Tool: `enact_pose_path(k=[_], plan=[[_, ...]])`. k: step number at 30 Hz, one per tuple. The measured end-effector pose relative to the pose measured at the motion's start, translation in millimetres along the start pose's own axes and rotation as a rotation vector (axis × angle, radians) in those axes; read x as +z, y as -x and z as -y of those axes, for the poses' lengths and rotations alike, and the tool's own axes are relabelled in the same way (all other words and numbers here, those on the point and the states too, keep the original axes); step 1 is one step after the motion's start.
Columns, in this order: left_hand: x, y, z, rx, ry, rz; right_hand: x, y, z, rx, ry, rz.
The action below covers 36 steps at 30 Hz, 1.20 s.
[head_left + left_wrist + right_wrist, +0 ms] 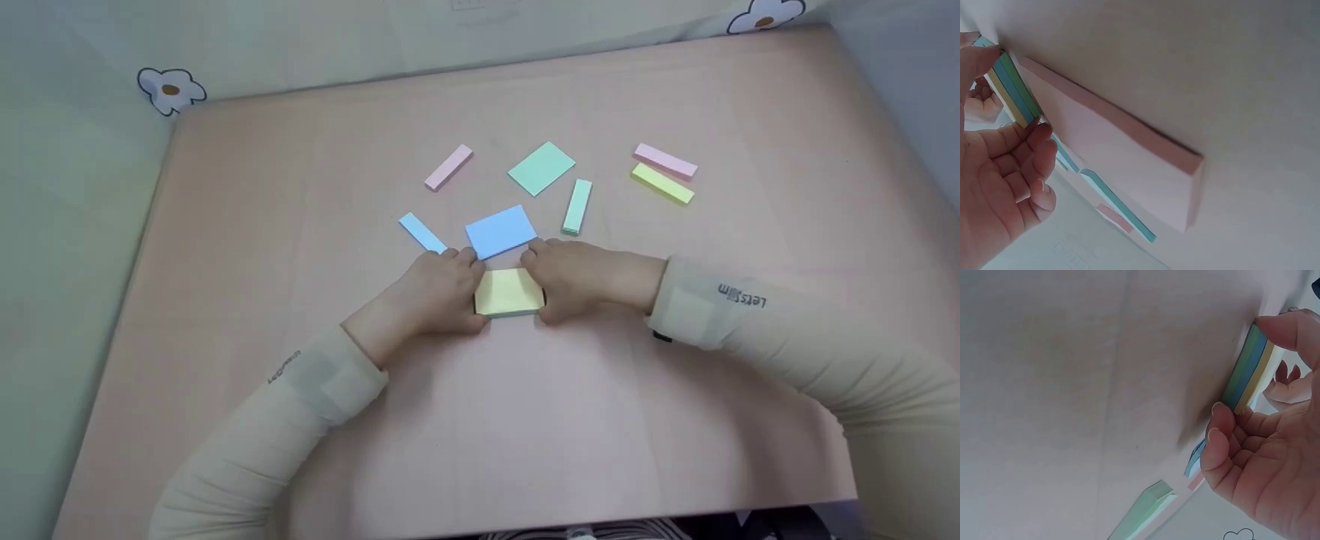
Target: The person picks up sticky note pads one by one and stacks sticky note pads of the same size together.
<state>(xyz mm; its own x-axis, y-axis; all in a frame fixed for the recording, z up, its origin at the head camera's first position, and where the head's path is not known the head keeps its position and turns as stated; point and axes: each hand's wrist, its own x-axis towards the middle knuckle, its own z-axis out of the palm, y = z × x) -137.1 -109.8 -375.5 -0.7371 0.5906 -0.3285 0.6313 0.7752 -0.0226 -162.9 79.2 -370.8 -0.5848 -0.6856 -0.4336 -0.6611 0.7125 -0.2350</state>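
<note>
A stack of sticky note pads (509, 292), yellow on top with blue and green layers under it, sits between both hands near the table's middle. My left hand (446, 291) grips its left end, thumb at the near corner and fingers at the far one. The right hand (574, 279) holds the opposite end the same way. In both wrist views the layered edge (1013, 90) shows between thumb and fingers. Just beyond the stack lies a blue pad (502, 231), close to the right fingertips. A light-blue strip pad (422, 232) reaches to the left knuckles.
Farther back lie a green pad (541, 169), a green strip (577, 207) and a pink strip (448, 167). At right, another pink strip (665, 161) lies beside a yellow strip (662, 184). A pink pad (1117, 135) near the left hand is hidden in the head view.
</note>
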Motion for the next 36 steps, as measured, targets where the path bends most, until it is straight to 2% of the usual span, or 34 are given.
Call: enact_pose_path(k=[6, 12, 16, 21, 23, 26, 29, 32, 36], plan=[[0.9, 0.5, -1.6, 0.008, -0.022, -0.004, 1.0, -0.6, 0.3, -0.004, 0.007, 0.004], [2.1, 1.3, -1.1, 0.004, 0.003, -0.022, 0.3, -0.2, 0.3, 0.008, -0.012, 0.006], [2.2, 2.3, 0.7, -0.010, 0.008, -0.022, 1.2, 0.7, -2.2, 0.012, -0.058, 0.002], [-0.8, 9.1, 4.2, -0.020, 0.019, -0.029, -1.6, 3.0, -5.5, -0.028, -0.123, 0.008], [-4.7, 12.9, 6.3, -0.026, 0.069, -0.018, -6.9, 5.5, -7.1, -0.037, -0.153, 0.034], [-11.8, 16.7, 9.7, -0.066, 0.207, 0.021, -17.2, 10.4, -10.0, -0.020, -0.196, 0.073], [-16.0, 16.0, 11.9, -0.121, 0.399, 0.059, -24.4, 13.3, -11.8, 0.001, -0.222, 0.068], [-16.6, 11.7, 10.0, -0.187, 0.538, 0.064, -24.3, 12.4, -10.5, 0.039, -0.282, 0.042], [-14.5, 3.4, 1.6, -0.247, 0.593, 0.065, -18.5, 8.8, -6.9, 0.109, -0.411, 0.044]])
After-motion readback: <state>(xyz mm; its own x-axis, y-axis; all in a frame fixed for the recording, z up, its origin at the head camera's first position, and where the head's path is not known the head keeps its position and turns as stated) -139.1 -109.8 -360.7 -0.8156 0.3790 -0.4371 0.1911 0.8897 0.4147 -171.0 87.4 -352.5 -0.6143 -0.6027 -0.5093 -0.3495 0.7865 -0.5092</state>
